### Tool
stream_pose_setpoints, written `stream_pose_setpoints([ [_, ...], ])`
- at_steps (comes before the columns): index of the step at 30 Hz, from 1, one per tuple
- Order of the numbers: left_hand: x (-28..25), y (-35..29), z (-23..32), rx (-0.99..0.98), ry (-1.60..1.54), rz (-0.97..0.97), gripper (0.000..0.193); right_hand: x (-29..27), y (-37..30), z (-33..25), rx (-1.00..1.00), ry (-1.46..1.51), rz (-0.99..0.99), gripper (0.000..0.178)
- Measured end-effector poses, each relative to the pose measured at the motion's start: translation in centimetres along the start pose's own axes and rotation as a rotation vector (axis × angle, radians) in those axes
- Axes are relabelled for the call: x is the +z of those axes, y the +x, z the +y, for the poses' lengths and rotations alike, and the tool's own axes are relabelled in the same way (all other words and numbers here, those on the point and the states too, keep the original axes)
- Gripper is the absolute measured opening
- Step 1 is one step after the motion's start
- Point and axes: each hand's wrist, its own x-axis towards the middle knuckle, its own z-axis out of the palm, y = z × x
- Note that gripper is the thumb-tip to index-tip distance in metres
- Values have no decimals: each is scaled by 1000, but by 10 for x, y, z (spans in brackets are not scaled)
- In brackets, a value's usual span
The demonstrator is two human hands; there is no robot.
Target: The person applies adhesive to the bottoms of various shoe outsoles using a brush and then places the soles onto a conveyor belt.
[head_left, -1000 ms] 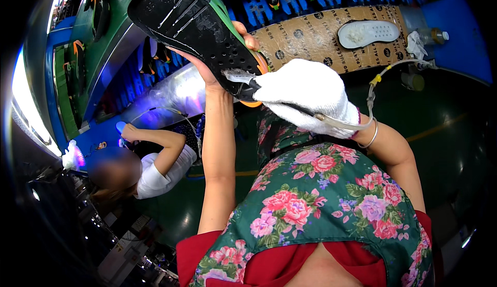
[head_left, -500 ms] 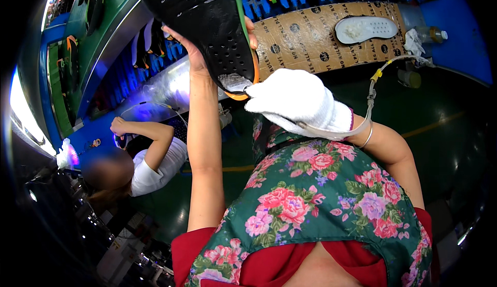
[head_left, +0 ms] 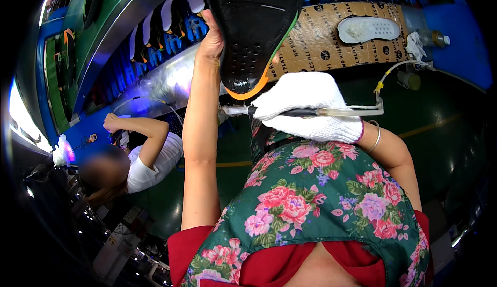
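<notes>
Apron, floral, fills bottom edge, hides lap. Right hand, white glove, closed round thin tool w/ hose; tip blurred near shoe sole's heel. Left hand grips black shoe sole, toe cut off at top. Beyond: cardboard sheet w/ white insole. Co-worker at left.

- The shoe sole is held up at the top centre, with the left hand gripping its left edge.
- The right hand sits just below and right of the sole, closed around a thin tool lying crosswise.
- A tube runs from the tool's right end up toward the desk.
- An insole lies on the desk, right of the sole.
- A bottle stands right of the insole.
- A co-worker sits well to the left, below the conveyor.
</notes>
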Motion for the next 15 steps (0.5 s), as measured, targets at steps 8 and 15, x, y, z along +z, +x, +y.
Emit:
stream_pose_setpoints([
  [8,-4,8,1,-55,83,22,88,4,-4,14,-228,-496,18,21],
  [15,1,8,0,-139,238,-19,82,-5,5,5,-24,-203,54,17],
])
